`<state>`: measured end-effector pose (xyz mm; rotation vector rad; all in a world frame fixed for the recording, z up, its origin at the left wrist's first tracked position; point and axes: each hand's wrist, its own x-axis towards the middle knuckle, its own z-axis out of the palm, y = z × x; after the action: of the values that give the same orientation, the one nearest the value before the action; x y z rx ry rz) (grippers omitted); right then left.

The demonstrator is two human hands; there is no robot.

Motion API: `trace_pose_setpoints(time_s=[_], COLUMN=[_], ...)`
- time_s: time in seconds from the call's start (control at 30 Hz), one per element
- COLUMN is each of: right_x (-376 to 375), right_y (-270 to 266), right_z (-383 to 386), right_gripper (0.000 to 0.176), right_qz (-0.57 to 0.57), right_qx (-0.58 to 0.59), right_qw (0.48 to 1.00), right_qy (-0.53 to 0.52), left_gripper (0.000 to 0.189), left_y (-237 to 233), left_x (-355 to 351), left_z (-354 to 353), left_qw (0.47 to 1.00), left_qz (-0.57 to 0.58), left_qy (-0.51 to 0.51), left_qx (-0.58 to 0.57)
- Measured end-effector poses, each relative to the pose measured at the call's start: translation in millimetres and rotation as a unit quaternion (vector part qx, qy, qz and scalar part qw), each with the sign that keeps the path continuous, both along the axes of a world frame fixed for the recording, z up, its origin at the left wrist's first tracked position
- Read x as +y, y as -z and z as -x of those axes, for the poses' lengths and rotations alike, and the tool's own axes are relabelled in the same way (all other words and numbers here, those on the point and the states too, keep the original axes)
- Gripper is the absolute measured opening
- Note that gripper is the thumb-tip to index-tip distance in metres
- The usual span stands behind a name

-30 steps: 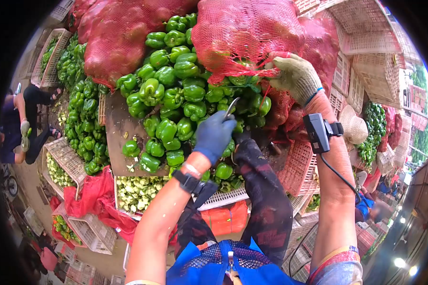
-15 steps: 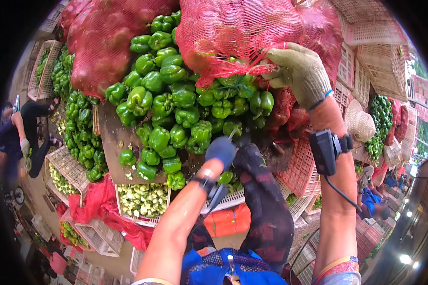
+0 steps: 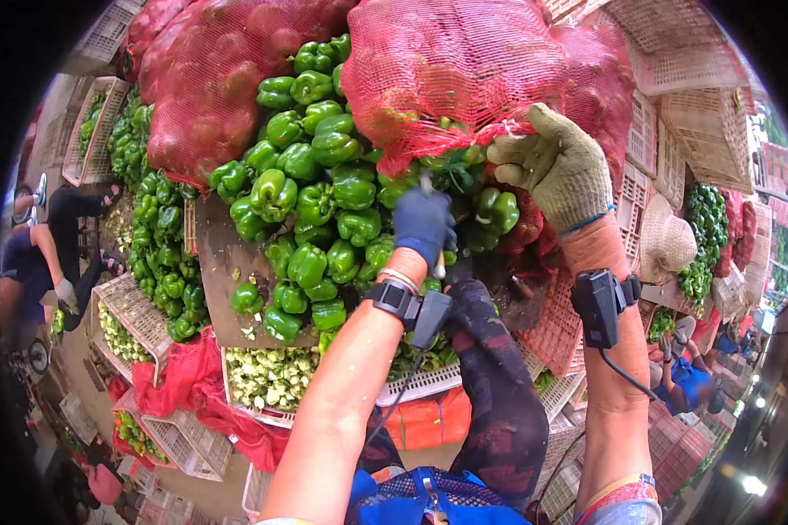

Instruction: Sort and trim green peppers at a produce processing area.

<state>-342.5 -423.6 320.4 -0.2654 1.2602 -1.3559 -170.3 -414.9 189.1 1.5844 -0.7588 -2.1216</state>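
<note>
My left hand (image 3: 422, 223), in a blue glove, is closed around a small knife (image 3: 439, 266); its pale handle end shows below the fist and a blurred metal tip above it. In front of that hand hangs the gathered lower edge of a red mesh bag (image 3: 451, 66) full of peppers. My right hand (image 3: 562, 171), in a beige knitted glove, pinches this edge at its right end, thumb and forefinger together, the other fingers loosely curled. Green cord (image 3: 458, 172) shows at the mouth. Loose green bell peppers (image 3: 306, 264) lie heaped below and left of the bag.
Another full mesh bag (image 3: 210, 114) leans at the left. A crate of trimmed pepper pieces (image 3: 271, 378) stands below the board (image 3: 228, 262). Stacked crates (image 3: 700, 131) and a straw hat (image 3: 667, 238) are at the right. People sit at both sides.
My left hand has risen with the knife toward the mesh bag's mouth. My right hand has shifted slightly down, its palm turned more into view, the mesh edge drawn out toward it.
</note>
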Motion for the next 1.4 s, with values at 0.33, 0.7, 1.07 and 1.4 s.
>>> trace_pose_setpoints(time_s=[0.33, 0.7, 1.07, 1.4], right_x=[28.2, 42.6, -118.5, -59.9], right_y=[-3.0, 23.9, 84.7, 83.1], right_z=[-9.2, -25.6, -21.7, -61.8], right_gripper=[0.024, 0.026, 0.045, 0.042], right_qz=[-0.063, -0.113, 0.025, 0.051], right_qx=[0.143, 0.099, 0.701, 0.796], right_qw=[0.987, 0.988, 0.673, 0.522], right_qy=[0.024, -0.027, -0.235, -0.303], left_gripper=[0.035, 0.027, 0.026, 0.036], left_y=[3.6, -73.5, -123.8, -54.5], left_x=[37.0, -59.2, -173.8, -115.9], left_z=[-88.6, -5.1, -20.2, -65.2], left_qw=[0.994, 0.784, 0.915, 0.979], left_qz=[0.071, -0.172, 0.170, 0.149], left_qy=[0.077, -0.229, -0.038, -0.064], left_qx=[-0.004, 0.551, 0.365, 0.126])
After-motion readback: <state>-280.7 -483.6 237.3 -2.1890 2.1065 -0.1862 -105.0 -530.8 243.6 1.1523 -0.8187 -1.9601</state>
